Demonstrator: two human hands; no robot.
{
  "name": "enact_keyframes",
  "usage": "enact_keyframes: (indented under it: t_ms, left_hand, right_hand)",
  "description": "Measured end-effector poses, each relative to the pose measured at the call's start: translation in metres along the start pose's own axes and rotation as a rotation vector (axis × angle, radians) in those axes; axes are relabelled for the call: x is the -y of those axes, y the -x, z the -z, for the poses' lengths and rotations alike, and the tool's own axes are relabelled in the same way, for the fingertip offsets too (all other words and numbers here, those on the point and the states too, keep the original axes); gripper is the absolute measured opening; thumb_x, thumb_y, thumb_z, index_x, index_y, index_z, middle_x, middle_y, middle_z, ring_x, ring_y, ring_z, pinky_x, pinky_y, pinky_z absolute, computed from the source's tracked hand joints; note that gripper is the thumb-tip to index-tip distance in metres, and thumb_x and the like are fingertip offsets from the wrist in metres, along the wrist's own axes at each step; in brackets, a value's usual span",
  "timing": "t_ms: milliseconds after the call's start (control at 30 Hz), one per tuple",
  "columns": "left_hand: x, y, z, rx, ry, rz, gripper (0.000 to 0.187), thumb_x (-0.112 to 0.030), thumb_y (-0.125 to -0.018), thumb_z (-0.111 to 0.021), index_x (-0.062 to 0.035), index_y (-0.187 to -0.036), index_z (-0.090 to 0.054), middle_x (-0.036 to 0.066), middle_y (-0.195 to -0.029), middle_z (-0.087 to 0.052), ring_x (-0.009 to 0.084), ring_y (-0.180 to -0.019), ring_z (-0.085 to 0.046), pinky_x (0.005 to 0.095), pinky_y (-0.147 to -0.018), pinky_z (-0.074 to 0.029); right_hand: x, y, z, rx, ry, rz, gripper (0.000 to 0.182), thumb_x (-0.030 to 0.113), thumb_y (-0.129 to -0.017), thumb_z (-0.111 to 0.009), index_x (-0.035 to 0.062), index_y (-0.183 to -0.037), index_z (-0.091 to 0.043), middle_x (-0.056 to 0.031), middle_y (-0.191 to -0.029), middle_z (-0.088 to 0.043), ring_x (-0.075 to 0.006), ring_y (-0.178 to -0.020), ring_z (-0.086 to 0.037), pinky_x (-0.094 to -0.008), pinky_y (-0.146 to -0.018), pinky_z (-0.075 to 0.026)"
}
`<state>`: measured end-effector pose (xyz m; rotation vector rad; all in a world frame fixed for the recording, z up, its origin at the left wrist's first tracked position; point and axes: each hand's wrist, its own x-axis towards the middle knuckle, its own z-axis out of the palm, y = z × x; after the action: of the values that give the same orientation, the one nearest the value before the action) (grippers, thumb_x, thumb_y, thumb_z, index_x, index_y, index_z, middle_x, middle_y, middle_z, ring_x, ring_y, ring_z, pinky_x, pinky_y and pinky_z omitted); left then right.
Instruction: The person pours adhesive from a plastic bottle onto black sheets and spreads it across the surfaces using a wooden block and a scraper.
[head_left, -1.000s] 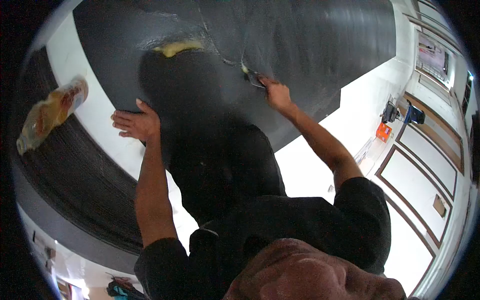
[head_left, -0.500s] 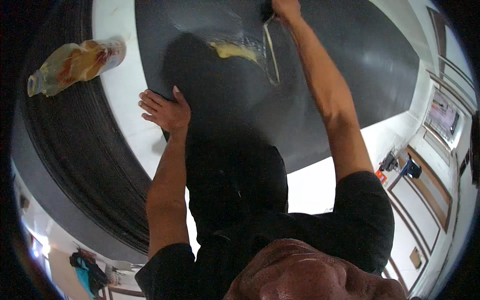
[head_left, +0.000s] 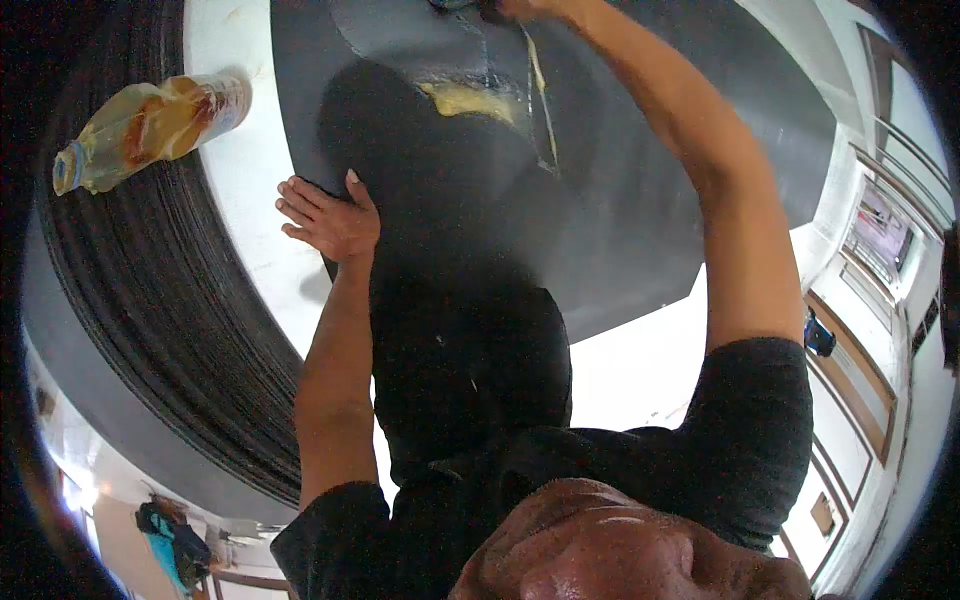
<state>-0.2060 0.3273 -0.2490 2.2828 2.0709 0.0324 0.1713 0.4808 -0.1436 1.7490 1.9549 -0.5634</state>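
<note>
My left hand (head_left: 335, 218) lies with its fingers stretched out at the left edge of a dark grey sheet (head_left: 620, 240), the fingertips over the white surface. At the top edge of the view, my right hand (head_left: 530, 8) is cut off by the frame, closed around a dark object (head_left: 455, 3) that I cannot make out. Below this hand, a yellowish puddle of glue-like liquid (head_left: 475, 101) spreads on the sheet. A thin wet streak (head_left: 541, 100) of the same liquid runs down to its right.
A plastic bottle (head_left: 150, 130) with yellowish contents lies on its side at the left. Beneath it is a tall stack of dark sheets (head_left: 130, 270), bordered by a white strip (head_left: 225, 190). Dark blue items (head_left: 820, 335) are at the far right.
My right hand has moved left and up toward the top edge, its elbow swinging outward to the right. Fresh thin streaks show near it on the sheet. My left hand has stayed in place.
</note>
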Motion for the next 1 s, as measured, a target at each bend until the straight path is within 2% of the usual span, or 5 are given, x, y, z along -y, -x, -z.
enact_keyframes:
  t_ms: [200,467,733,900,1000]
  left_hand:
    - [0.002,0.003,-0.005,-0.062,-0.001,-0.016,0.087,-0.061,-0.098,-0.04,0.0084,-0.149,-0.03,0.03,-0.154,-0.03,0.05,-0.142,-0.031,0.0684,-0.107,-0.031]
    - [0.006,0.004,-0.008,0.065,0.097,0.052,0.1,-0.071,-0.095,-0.037,0.0086,-0.152,-0.021,0.029,-0.16,-0.018,0.0481,-0.149,-0.015,0.0683,-0.114,-0.017]
    - [0.011,0.005,-0.013,0.118,0.1,0.036,0.103,-0.074,-0.094,-0.034,0.0091,-0.153,-0.017,0.032,-0.16,-0.014,0.0494,-0.149,-0.012,0.0691,-0.114,-0.014]
    - [0.01,0.001,-0.009,0.148,0.079,0.03,0.104,-0.074,-0.094,-0.034,0.0097,-0.153,-0.015,0.032,-0.16,-0.012,0.0502,-0.149,-0.012,0.0695,-0.113,-0.014]
    - [0.008,0.008,-0.01,0.155,0.07,-0.011,0.107,-0.076,-0.093,-0.032,0.0113,-0.153,-0.014,0.033,-0.16,-0.011,0.0513,-0.148,-0.011,0.0699,-0.113,-0.015]
  right_hand:
    - [0.029,0.158,-0.112,0.107,-0.205,-0.079,0.06,0.011,-0.077,-0.067,0.0259,-0.135,-0.06,-0.0073,-0.124,-0.068,-0.0374,-0.104,-0.067,-0.0502,-0.089,-0.055]
    - [0.143,0.319,-0.245,-0.009,-0.607,-0.593,0.045,0.009,-0.082,-0.06,0.0118,-0.127,-0.059,-0.0193,-0.121,-0.064,-0.0432,-0.108,-0.063,-0.0548,-0.089,-0.051]
    - [0.067,0.178,-0.242,-0.742,-0.928,-1.018,0.033,0.028,-0.082,-0.065,-0.0017,-0.095,-0.069,-0.0254,-0.088,-0.069,-0.0456,-0.085,-0.067,-0.0517,-0.077,-0.054]
    - [-0.046,0.042,-0.196,-0.714,-0.437,-0.783,0.026,0.019,-0.086,-0.062,0.0015,-0.105,-0.068,-0.0218,-0.107,-0.069,-0.0417,-0.096,-0.067,-0.0511,-0.082,-0.052]
    - [-0.028,0.086,-0.115,-0.119,-0.539,-0.602,0.033,0.022,-0.089,-0.06,-0.0003,-0.113,-0.066,-0.0243,-0.106,-0.068,-0.0404,-0.098,-0.066,-0.0513,-0.083,-0.052]
